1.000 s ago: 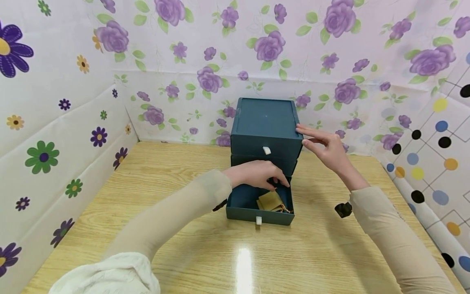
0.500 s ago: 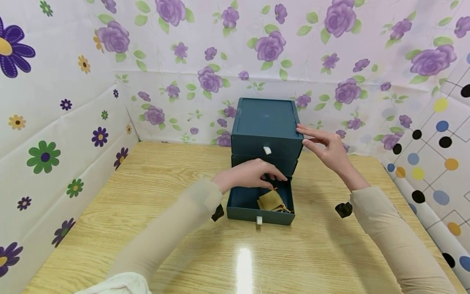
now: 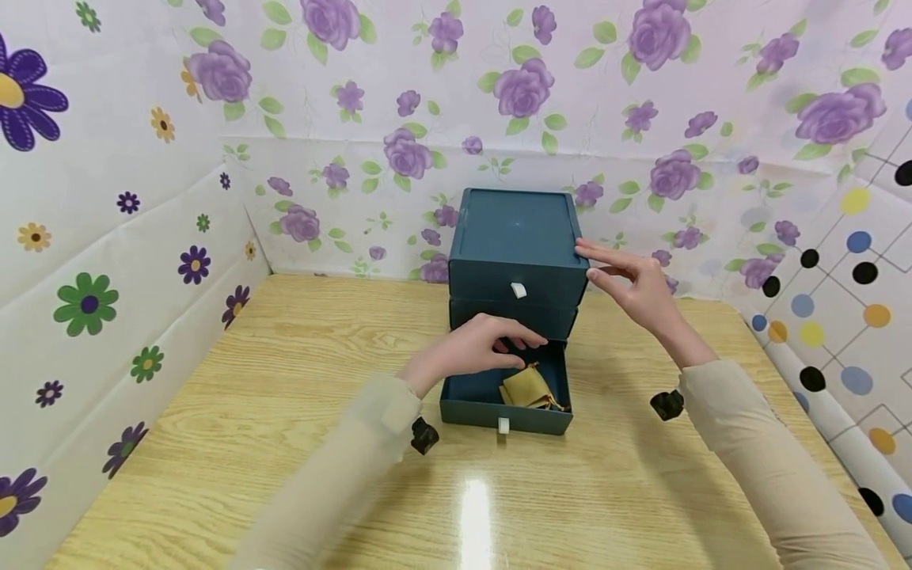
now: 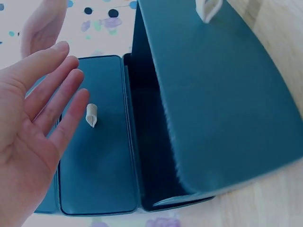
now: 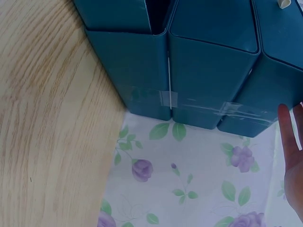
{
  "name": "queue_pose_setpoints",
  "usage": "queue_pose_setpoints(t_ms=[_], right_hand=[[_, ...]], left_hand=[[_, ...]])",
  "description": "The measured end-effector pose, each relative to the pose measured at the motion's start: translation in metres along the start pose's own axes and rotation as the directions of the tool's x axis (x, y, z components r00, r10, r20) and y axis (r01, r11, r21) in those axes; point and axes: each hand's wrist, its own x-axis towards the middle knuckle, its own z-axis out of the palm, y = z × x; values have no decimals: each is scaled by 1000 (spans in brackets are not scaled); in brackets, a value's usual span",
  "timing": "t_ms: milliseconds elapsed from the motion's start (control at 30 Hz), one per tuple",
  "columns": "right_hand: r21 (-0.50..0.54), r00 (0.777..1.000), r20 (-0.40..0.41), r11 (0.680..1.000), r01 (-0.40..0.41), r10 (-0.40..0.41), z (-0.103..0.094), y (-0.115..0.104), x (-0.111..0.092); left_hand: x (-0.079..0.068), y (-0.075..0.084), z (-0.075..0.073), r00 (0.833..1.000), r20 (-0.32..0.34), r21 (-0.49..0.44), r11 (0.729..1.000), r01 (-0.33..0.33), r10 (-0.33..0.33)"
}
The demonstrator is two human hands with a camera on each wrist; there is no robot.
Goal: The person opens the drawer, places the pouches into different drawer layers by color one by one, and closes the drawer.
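Observation:
A dark blue three-drawer box (image 3: 516,229) stands against the back wall, its bottom drawer (image 3: 470,413) pulled out. Inside that drawer, toward the right, lies a gold drawstring pouch (image 3: 526,388). My left hand (image 3: 473,348) hovers over the drawer with relaxed fingers and holds nothing; its thumb overlaps the area just above the pouch. In the left wrist view the fingers are extended before the middle drawer's front (image 4: 102,161). My right hand (image 3: 641,293) touches the box's upper right edge with straight fingertips. The right wrist view shows its fingers (image 5: 286,127) against the box's side.
White fabric pull tabs (image 3: 518,290) stick out from the drawer fronts. Clear tape (image 5: 194,101) joins the stacked drawer sections at the side. A wooden table (image 3: 321,340) lies beneath, bounded by floral cloth walls (image 3: 413,95) behind and patterned cloth at both sides.
My left hand has drawn back toward the left, away from the drawer's right side, with nothing in it. The right hand, the box and the pouch have stayed in place.

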Motion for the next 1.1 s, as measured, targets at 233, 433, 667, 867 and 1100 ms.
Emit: queue_pose_setpoints(t_ms=[233, 433, 667, 867, 1100], right_hand=[[2, 1000, -4, 1000, 0, 0, -1, 0, 0], [13, 1000, -12, 1000, 21, -21, -1, 0, 0], [10, 999, -11, 999, 30, -30, -1, -2, 0], [10, 999, -10, 999, 36, -36, 0, -2, 0], [12, 999, -14, 999, 43, -43, 0, -2, 0]], left_hand=[[-10, -4, 5, 995, -95, -92, 996, -6, -2], [-20, -6, 12, 988, -156, -152, 988, -5, -19], [-34, -3, 20, 969, -242, -205, 979, -9, -42], [-45, -2, 28, 959, -266, -250, 968, 34, -102], [-54, -1, 39, 962, -251, -281, 959, 35, -109]])
